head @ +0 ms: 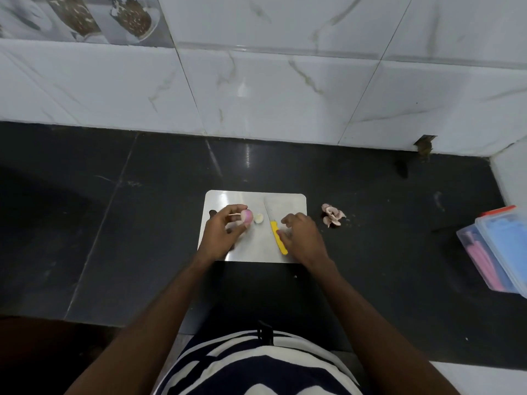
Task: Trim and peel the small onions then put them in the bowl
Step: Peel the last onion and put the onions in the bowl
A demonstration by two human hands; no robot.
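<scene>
Here, pink-purple onion (247, 217), cut end pale.

Both forearms (159, 309) are bare from the bottom edge of the view up to the hands; no sleeve, watch or band shows on either. The left hand (221, 232) and right hand (303, 238) wear no gloves or rings. The shirt (256, 366) is dark navy with broad white stripes curving across it. A small black clip (264, 332) sits at its upper edge.
</scene>
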